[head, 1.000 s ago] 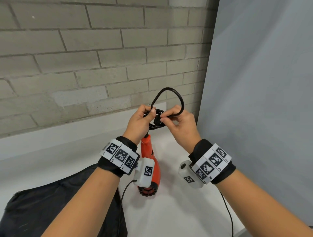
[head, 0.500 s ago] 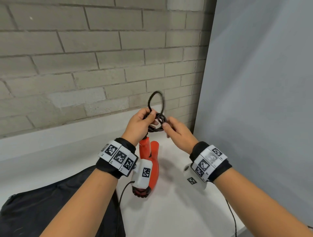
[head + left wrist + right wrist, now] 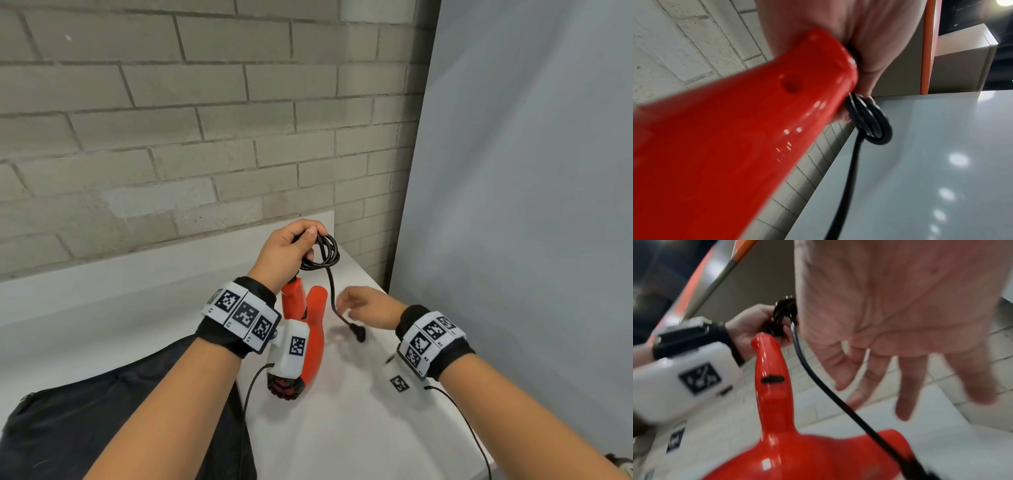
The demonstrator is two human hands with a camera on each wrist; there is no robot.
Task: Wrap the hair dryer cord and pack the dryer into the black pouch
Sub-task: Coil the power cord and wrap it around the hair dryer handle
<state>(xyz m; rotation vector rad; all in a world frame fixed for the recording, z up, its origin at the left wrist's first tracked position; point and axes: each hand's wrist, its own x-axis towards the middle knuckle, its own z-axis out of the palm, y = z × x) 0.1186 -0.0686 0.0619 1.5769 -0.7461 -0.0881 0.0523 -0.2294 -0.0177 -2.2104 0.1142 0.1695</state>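
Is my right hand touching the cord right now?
Apart. The right wrist view shows the right hand open, fingers spread, with floor visible between them and the cord hanging below the coil.

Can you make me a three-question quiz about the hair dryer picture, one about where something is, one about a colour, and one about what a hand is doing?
1. Where is the black pouch?
A. On the table at the lower left
B. Hanging on the brick wall
C. In the right hand

2. What colour is the hair dryer?
A. Blue
B. Orange-red
C. Green

3. What is the right hand doing?
A. Squeezing the dryer's handle
B. Pinching the plug
C. Holding nothing, fingers loose

Answers:
1. A, the pouch lies on the white table beneath the left forearm.
2. B, its body shows orange-red in all three views.
3. C, the right wrist view shows spread, relaxed fingers with the cord's free end hanging beside them, while the left hand grips the coiled cord.
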